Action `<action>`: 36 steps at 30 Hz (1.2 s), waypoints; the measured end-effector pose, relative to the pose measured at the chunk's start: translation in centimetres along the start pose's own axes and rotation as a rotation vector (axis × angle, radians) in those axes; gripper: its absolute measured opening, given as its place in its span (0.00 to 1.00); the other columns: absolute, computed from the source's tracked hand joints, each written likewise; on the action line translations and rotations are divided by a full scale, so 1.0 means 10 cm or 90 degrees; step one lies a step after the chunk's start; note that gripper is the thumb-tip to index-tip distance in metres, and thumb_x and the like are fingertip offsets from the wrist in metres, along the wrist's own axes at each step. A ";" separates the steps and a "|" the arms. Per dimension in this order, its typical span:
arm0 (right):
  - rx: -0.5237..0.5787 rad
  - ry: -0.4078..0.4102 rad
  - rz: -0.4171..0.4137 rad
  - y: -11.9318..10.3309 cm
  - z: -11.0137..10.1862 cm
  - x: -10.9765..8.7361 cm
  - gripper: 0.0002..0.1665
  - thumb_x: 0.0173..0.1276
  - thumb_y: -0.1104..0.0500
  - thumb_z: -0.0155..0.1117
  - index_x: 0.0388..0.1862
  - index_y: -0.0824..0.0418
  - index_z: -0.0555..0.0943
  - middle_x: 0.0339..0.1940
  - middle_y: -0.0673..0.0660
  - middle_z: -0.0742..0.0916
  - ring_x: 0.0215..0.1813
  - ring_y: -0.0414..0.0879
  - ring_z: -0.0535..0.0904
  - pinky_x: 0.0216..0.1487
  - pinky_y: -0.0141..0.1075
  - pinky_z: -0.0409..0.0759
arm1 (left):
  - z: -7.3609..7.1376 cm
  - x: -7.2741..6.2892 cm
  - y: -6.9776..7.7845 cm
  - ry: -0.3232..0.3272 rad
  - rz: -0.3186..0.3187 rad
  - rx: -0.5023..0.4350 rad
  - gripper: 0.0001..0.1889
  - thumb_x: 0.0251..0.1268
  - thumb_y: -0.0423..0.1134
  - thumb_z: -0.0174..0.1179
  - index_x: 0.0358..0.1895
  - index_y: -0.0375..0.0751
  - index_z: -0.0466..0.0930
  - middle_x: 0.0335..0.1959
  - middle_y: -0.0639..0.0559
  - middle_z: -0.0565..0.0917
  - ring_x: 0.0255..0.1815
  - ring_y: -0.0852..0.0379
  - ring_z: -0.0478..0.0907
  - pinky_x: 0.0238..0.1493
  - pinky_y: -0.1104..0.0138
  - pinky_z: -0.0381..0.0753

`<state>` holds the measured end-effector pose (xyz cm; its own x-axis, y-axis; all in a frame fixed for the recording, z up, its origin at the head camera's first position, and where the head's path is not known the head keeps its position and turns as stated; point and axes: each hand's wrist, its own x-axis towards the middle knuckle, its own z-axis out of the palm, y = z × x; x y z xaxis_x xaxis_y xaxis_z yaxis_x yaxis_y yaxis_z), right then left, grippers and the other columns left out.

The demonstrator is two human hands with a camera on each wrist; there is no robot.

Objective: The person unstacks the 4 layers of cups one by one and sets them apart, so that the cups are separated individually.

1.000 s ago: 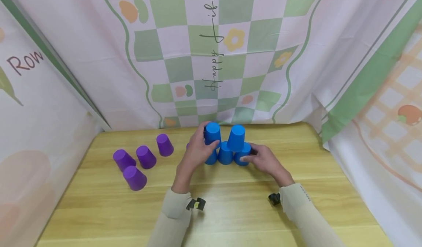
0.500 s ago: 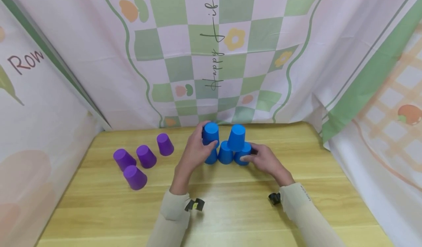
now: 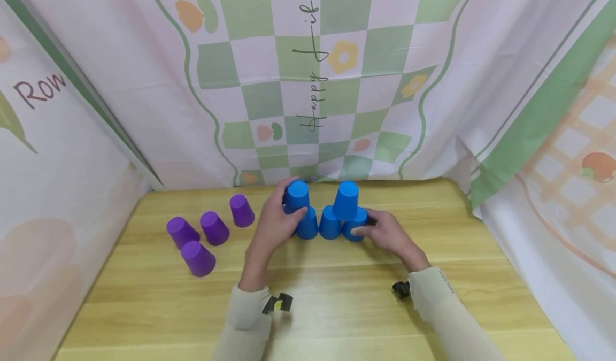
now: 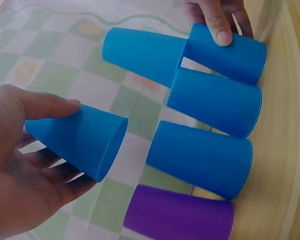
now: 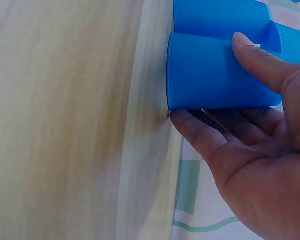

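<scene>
My left hand (image 3: 275, 223) grips an upside-down blue cup (image 3: 298, 194), thumb on the near side and fingers round the far side. In the left wrist view that cup hangs apart from a row of three upside-down blue cups on the table. The row has a left cup (image 3: 309, 226), a middle cup (image 3: 329, 225) and a right cup (image 3: 349, 226). One more blue cup (image 3: 346, 201) stands across the tops of the middle and right ones. My right hand (image 3: 389, 236) holds the right cup between thumb and fingers.
Several upside-down purple cups (image 3: 214, 228) stand on the wooden table (image 3: 337, 307) to the left. Another purple cup (image 4: 180, 214) stands beside the row's left end, hidden behind my left hand in the head view. A patterned curtain (image 3: 298, 158) hangs along the back edge.
My left hand has moved left with its blue cup, from over the row's left cup to past its left side. My right hand and the stacked cups have stayed in place.
</scene>
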<state>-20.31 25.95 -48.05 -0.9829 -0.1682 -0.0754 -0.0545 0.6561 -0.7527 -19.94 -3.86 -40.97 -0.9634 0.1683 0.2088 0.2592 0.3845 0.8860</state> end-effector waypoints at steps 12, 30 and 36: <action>0.006 -0.002 0.006 0.01 0.00 -0.01 0.23 0.72 0.48 0.73 0.61 0.57 0.84 0.53 0.57 0.89 0.49 0.54 0.81 0.57 0.50 0.85 | -0.24 -0.08 -0.08 0.068 0.010 -0.007 0.33 0.66 0.31 0.71 0.73 0.45 0.71 0.68 0.41 0.80 0.68 0.37 0.79 0.70 0.40 0.77; -0.005 0.005 -0.008 0.03 0.01 0.00 0.25 0.73 0.48 0.73 0.62 0.59 0.84 0.55 0.59 0.89 0.49 0.53 0.82 0.57 0.53 0.85 | -0.46 -0.15 -0.11 0.131 -0.088 -0.022 0.32 0.65 0.29 0.70 0.71 0.47 0.71 0.71 0.38 0.76 0.75 0.34 0.71 0.74 0.35 0.70; -0.003 0.005 -0.006 0.01 0.01 0.00 0.24 0.73 0.47 0.73 0.61 0.58 0.84 0.55 0.59 0.89 0.49 0.54 0.82 0.57 0.52 0.85 | -0.51 -0.17 -0.13 0.156 -0.107 -0.032 0.33 0.64 0.29 0.69 0.72 0.46 0.70 0.72 0.36 0.75 0.75 0.33 0.71 0.73 0.35 0.70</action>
<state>-20.34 25.93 -48.25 -0.9838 -0.1680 -0.0629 -0.0644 0.6578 -0.7504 -18.96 -9.31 -40.34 -0.9819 -0.1209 0.1460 0.0969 0.3423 0.9346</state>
